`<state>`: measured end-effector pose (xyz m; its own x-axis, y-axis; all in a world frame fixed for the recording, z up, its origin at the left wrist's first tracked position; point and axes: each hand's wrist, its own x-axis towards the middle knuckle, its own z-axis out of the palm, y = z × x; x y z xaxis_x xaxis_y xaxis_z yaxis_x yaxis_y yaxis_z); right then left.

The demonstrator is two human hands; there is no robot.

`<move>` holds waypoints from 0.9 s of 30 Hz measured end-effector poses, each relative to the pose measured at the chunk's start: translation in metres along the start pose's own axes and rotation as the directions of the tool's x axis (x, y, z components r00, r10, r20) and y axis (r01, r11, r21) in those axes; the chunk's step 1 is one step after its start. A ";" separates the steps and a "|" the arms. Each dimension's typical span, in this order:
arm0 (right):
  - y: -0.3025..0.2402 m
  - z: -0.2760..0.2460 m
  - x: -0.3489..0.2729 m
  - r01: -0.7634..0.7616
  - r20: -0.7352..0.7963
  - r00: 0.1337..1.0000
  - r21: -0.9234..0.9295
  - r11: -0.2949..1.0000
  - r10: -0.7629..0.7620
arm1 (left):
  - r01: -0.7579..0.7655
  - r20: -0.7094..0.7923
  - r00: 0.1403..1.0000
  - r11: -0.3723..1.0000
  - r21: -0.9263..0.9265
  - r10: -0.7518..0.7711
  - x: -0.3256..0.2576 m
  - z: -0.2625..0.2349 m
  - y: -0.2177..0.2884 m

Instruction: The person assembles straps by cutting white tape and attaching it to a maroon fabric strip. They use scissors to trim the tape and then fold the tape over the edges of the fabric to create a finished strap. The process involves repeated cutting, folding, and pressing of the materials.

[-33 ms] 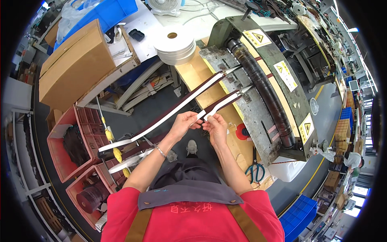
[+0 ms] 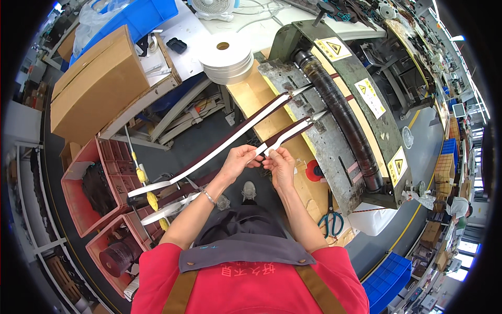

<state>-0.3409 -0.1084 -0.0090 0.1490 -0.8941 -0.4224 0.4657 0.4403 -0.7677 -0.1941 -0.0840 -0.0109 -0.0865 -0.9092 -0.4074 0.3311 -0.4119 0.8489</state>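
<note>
The near end of the short white-and-maroon flat strap [image 2: 286, 137] is hidden under the fingertips. Left hand [image 2: 241, 159] and right hand [image 2: 280, 163] both pinch it at picture centre. Its long axis runs toward 2 o'clock, into the grey metal press machine [image 2: 334, 146]. A longer matching strap [image 2: 219, 146] lies beside it, toward 8 o'clock.

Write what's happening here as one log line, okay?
left hand: pinching strap end | right hand: pinching same strap | strap: runs to machine | second strap: lies alongside, untouched | scissors: on bench
</note>
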 end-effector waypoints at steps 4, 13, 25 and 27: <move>0.005 -0.006 0.006 0.037 -0.003 0.999 0.006 0.999 -0.037 | 0.019 0.004 1.000 0.999 0.032 -0.019 -0.002 0.005 0.002; 0.004 -0.001 0.002 -0.015 -0.013 1.000 0.052 0.999 0.016 | 0.004 0.036 0.999 1.000 0.026 -0.005 -0.006 0.006 -0.003; 0.008 -0.003 0.003 -0.006 0.026 1.000 0.065 0.998 0.005 | 0.000 0.045 0.999 1.000 0.029 -0.001 -0.010 0.006 -0.003; 0.008 -0.003 0.003 -0.006 0.021 1.000 0.066 0.998 0.004 | 0.002 0.043 0.999 0.999 0.033 -0.003 -0.010 0.006 -0.004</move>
<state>-0.3393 -0.1070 -0.0182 0.1690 -0.8936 -0.4157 0.5217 0.4390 -0.7315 -0.1998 -0.0735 -0.0078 -0.1281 -0.9097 -0.3950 0.3001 -0.4152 0.8588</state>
